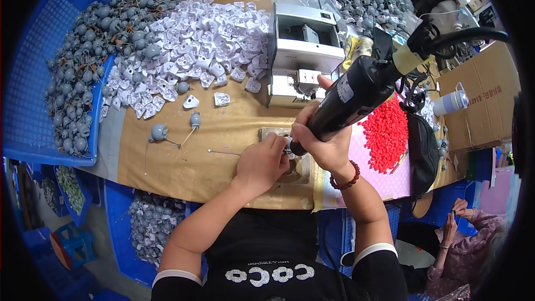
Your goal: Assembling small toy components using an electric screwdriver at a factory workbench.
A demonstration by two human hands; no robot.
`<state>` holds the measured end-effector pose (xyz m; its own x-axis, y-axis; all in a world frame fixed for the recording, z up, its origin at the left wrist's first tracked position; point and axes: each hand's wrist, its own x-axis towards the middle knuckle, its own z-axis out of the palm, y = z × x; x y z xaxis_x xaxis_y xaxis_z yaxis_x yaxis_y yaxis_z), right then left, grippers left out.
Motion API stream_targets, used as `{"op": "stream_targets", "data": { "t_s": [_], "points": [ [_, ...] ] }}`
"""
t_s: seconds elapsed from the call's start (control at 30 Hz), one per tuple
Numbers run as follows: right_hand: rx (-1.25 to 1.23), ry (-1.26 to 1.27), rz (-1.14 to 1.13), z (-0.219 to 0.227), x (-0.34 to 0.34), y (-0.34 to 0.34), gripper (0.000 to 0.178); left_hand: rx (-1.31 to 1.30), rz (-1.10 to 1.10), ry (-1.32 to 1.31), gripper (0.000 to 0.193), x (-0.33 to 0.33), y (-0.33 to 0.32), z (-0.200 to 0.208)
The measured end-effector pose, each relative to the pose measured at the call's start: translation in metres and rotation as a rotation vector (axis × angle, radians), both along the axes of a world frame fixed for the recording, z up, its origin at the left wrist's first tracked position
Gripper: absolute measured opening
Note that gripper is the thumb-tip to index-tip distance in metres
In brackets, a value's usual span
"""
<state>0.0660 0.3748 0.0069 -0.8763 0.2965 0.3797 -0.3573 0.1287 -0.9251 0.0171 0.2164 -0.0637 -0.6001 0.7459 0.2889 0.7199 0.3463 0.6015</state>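
Near the desk's (167, 181) front edge, the right hand's (330, 146) fingers wrap a black power tool (352, 96), its lower end at a small grey part (288, 145), mostly hidden, which the left hand's (261, 163) fingers pinch.

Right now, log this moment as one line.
left hand: at small part, mostly hidden | right hand: gripping black corded tool, pointed down | nearby: white pieces, red pieces, blue bin
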Motion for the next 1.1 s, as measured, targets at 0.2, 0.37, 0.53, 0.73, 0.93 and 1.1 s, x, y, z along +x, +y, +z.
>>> {"op": "stream_targets", "data": {
  "t_s": [0.2,0.37,0.53,0.73,0.93,1.1],
  "points": [
    [0.126,0.064,0.064,-0.012,0.012,-0.003,0.084,0.039,-0.031,-0.013,0.03,-0.005,-0.001,-0.004],
    [0.24,0.142,0.091,-0.025,0.012,-0.002,0.083,0.05,-0.047,-0.029,0.03,-0.006,0.0,-0.002],
    [0.431,0.229,0.105,-0.023,0.01,-0.001,0.084,0.077,-0.048,-0.046,0.032,-0.005,-0.001,-0.003],
    [0.372,0.167,0.099,-0.025,0.015,-0.006,0.083,0.112,-0.031,-0.101,0.032,-0.003,-0.001,0.002],
    [0.245,0.137,0.102,-0.023,0.014,-0.002,0.082,0.037,-0.018,-0.065,0.031,-0.001,-0.002,0.004],
    [-0.26,-0.119,-0.087,0.006,0.011,0.012,0.083,-0.073,0.002,-0.054,0.036,0.001,-0.005,0.005]
  ]
}}
